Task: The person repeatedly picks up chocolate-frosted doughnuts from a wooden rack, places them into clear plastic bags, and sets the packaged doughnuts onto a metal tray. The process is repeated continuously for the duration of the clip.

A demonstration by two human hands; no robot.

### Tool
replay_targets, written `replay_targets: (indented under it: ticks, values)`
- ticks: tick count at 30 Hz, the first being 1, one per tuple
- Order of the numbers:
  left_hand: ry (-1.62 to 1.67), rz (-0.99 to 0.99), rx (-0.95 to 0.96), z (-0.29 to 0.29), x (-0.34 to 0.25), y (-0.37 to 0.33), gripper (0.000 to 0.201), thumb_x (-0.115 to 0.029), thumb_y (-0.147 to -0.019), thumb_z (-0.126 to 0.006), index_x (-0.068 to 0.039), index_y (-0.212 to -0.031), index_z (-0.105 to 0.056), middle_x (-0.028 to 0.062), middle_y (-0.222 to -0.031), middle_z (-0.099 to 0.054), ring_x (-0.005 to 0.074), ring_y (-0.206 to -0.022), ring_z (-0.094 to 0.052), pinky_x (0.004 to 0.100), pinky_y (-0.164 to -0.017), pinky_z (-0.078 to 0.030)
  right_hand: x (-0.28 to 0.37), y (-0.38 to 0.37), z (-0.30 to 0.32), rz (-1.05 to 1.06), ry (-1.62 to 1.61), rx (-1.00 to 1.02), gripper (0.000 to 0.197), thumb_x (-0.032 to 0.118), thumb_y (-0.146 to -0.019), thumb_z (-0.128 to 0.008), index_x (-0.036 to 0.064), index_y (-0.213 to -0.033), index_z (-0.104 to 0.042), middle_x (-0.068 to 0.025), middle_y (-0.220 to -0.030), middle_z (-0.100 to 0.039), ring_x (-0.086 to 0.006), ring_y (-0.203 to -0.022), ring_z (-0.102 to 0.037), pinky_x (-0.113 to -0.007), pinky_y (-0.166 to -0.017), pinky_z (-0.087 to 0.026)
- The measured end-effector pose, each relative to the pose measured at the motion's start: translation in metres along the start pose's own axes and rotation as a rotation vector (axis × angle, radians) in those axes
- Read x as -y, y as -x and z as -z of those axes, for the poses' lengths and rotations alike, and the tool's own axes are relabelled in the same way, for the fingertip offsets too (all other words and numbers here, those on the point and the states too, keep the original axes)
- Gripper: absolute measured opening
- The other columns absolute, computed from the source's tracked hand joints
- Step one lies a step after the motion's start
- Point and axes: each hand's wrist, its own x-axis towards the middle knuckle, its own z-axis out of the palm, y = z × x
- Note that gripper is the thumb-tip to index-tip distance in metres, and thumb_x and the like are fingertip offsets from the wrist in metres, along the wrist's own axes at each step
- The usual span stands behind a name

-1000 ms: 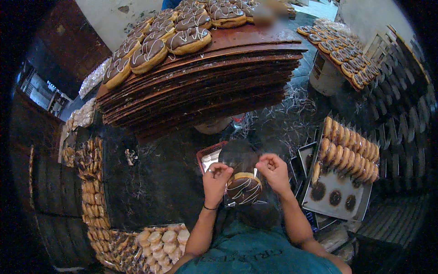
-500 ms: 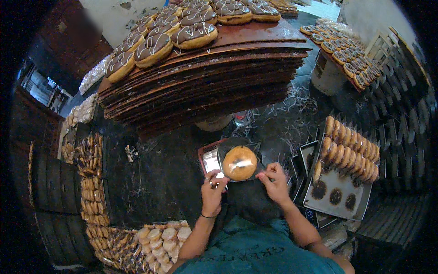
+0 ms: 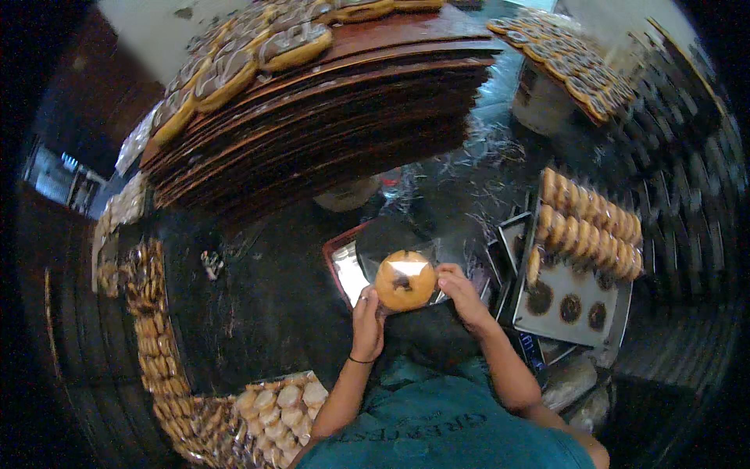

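A round golden doughnut in a clear plastic wrapper sits between both my hands, its plain underside facing up. My left hand grips its left edge, a ring on one finger and a thin band at the wrist. My right hand holds the right edge of the wrapper. Just beyond the doughnut lies a red-rimmed tray with a dark surface.
A tall stack of brown wooden boards topped with chocolate-glazed doughnuts stands ahead. A metal tray at right carries rows of doughnuts. Wrapped doughnuts pile at lower left. More glazed doughnuts at upper right.
The wrapped doughnut was flipped from its chocolate-striped side to its plain side and lifted slightly forward. Both hands shifted to its edges.
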Motion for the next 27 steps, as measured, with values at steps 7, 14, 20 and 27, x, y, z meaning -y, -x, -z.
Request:
replay_targets:
  ticks: [7, 14, 20, 27]
  values:
    - [-0.15, -0.211, 0.369, -0.047, -0.01, 0.024, 0.028, -0.017, -0.095, -0.043, 0.002, -0.116, -0.045, 0.0102, -0.11, -0.05, 0.0192, -0.101, -0.052, 0.0322, -0.09, -0.044, 0.039, 0.032, -0.025, 0.182, -0.999, 0.025, 0.061, 0.029, -0.081, -0.063, 0.0052, -0.131, -0.037, -0.0077, -0.13, -0.045, -0.0234, -0.123, -0.04, -0.041, -0.104, -0.031]
    - [-0.43, -0.371, 0.318, -0.021, -0.036, 0.024, 0.02, -0.011, -0.09, -0.049, 0.003, -0.103, -0.057, 0.0097, -0.105, -0.055, 0.019, -0.097, -0.054, 0.0333, -0.088, -0.044, 0.031, 0.08, 0.08, 0.497, -0.758, -0.769, 0.049, 0.006, -0.077, -0.066, 0.0063, -0.122, -0.046, -0.0071, -0.115, -0.054, -0.0203, -0.107, -0.051, -0.035, -0.096, -0.04]
    - [-0.462, -0.327, 0.163, -0.007, -0.034, 0.016, 0.018, -0.006, -0.087, -0.049, 0.002, -0.101, -0.057, 0.0085, -0.104, -0.055, 0.0166, -0.096, -0.053, 0.0316, -0.085, -0.044, -0.046, 0.07, 0.166, 0.299, -0.006, -1.353, 0.053, 0.011, -0.073, -0.072, 0.003, -0.121, -0.049, -0.0113, -0.113, -0.055, -0.0217, -0.103, -0.053, -0.033, -0.09, -0.042]
    - [-0.441, -0.237, 0.257, -0.023, -0.023, 0.033, 0.018, -0.007, -0.087, -0.051, 0.002, -0.101, -0.057, 0.0092, -0.103, -0.057, 0.0179, -0.093, -0.055, 0.0303, -0.085, -0.045, -0.055, 0.06, 0.156, 0.094, 0.097, -1.253, 0.059, 0.011, -0.068, -0.074, 0.0054, -0.121, -0.049, -0.0113, -0.114, -0.054, -0.022, -0.103, -0.052, -0.032, -0.09, -0.041]
